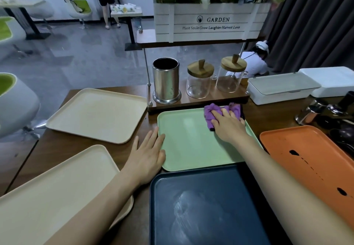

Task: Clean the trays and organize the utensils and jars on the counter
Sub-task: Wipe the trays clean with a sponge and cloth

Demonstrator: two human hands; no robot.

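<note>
The right hand [228, 124] lies flat with its fingers spread, pressing a purple cloth [210, 111] onto the far right corner of the green tray [187, 141]. The left hand [147, 154] is flat too and holds nothing. It rests on the counter [76, 147] against the tray's left edge.

I think the wiping is about halfway done. The blue tray [201, 206] shows wipe streaks, but the orange tray [306, 145] has dark spots on it — not clean yet. A glass jar [199, 85], a second jar [229, 80] and the metal cup [166, 80] stand in a row on the wooden stand [197, 102] — no spoons or forks are in view
</note>
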